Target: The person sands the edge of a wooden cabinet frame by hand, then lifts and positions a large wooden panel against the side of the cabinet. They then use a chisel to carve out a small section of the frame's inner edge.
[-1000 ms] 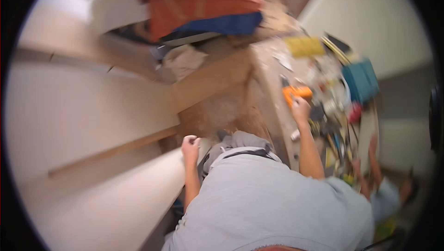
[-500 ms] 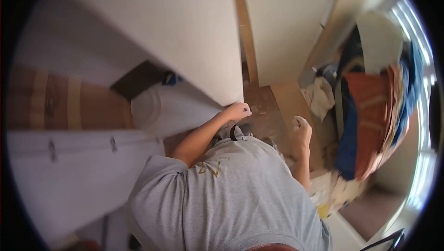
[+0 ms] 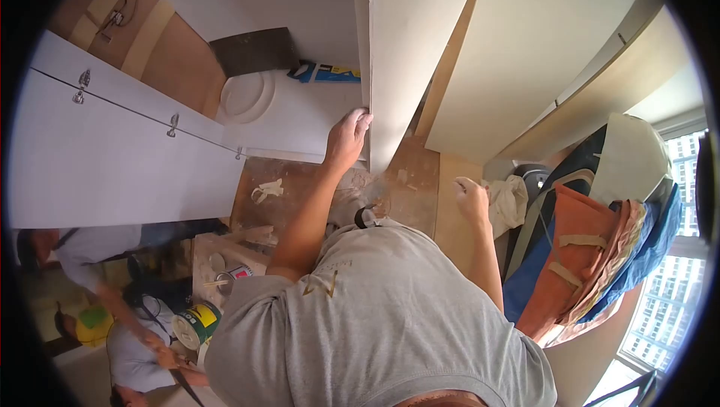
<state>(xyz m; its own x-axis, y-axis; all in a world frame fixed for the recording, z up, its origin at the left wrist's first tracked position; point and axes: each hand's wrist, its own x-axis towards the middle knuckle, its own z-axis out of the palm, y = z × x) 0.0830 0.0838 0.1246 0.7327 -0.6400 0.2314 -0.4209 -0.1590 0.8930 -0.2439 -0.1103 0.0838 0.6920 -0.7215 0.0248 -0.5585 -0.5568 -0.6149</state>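
Observation:
My left hand (image 3: 350, 137) has its fingers curled on the edge of a white cabinet door (image 3: 420, 24), which stands swung out in front of me. My right hand (image 3: 472, 198) is loosely closed, held off to the right in front of a pale crumpled cloth (image 3: 507, 203); whatever may be inside its fingers is hidden. Left of the door is the cabinet's white interior. A handsaw with a blue and yellow sleeve (image 3: 337, 73), a dark panel (image 3: 255, 51) and a round white plate-like piece (image 3: 247, 97) lie in it.
Another white door (image 3: 127, 137) with metal hinges opens at left. Below it are a green tub (image 3: 196, 324) and people in pale shirts (image 3: 139, 354). Orange and blue bags (image 3: 577, 249) stand by the window (image 3: 660, 294). A scrap (image 3: 268, 191) lies on the dusty floor.
My left hand has moved up and left with the door edge, and the door has swung, showing more of the interior. My right hand stays closed, slightly left. The whole view has turned.

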